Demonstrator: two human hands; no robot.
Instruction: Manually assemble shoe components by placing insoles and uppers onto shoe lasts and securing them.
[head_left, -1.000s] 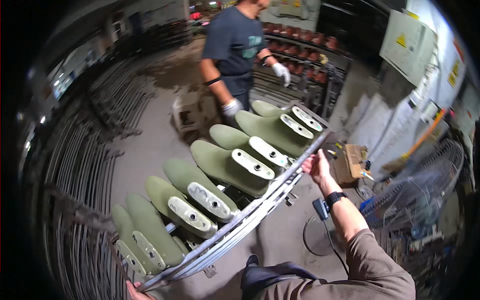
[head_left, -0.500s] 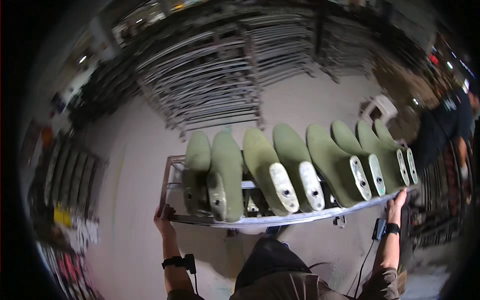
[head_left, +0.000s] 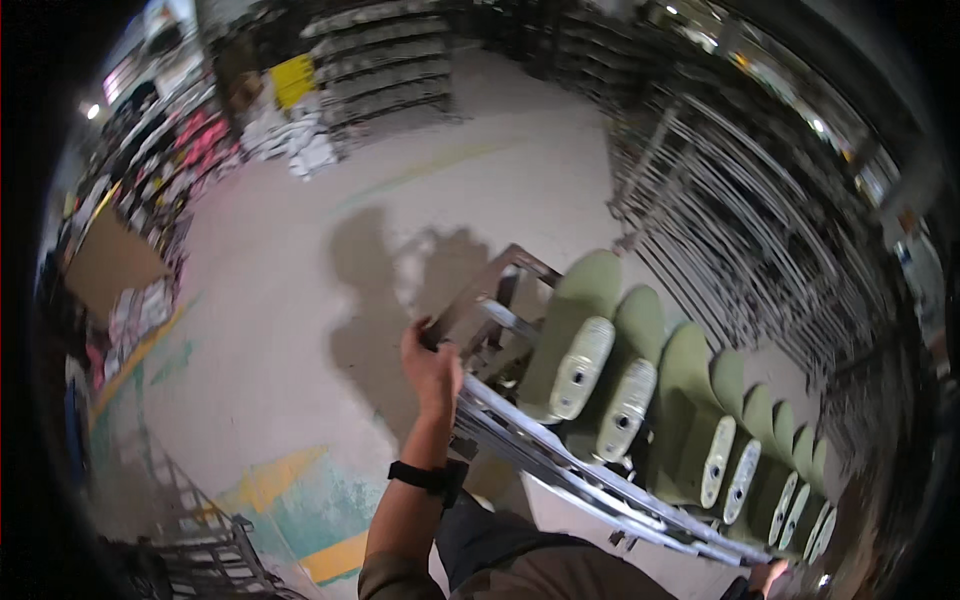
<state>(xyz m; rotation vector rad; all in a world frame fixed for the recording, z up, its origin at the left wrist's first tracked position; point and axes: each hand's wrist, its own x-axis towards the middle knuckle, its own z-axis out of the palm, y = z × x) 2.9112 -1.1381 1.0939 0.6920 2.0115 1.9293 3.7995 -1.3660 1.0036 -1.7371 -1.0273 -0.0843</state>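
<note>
A metal rack (head_left: 560,452) slants across the lower right, carrying a row of green shoe lasts (head_left: 683,460). Their toes point away from me, and their pale heel tops, each with a hole, face me. My left hand (head_left: 432,368) is closed around the rack's near left corner, beside a brown end bar. At the far right end of the same rail is my right hand (head_left: 768,576), partly cut off at the picture's lower edge. Its fingers show only in part, closed on the rack's corner. Further metal rails show beneath the lasts.
Stacked metal racks (head_left: 740,220) stand beyond the lasts. A shelf rack (head_left: 385,70) is at the back, near a yellow piece (head_left: 292,80) and white bundles. Heaped goods and a cardboard box (head_left: 115,262) line the left. A dark metal cart (head_left: 190,560) is at lower left.
My view has swung left. The loaded rack now lies lower right and tilts steeply, its left end farther from me. Both hands have stayed on its ends.
</note>
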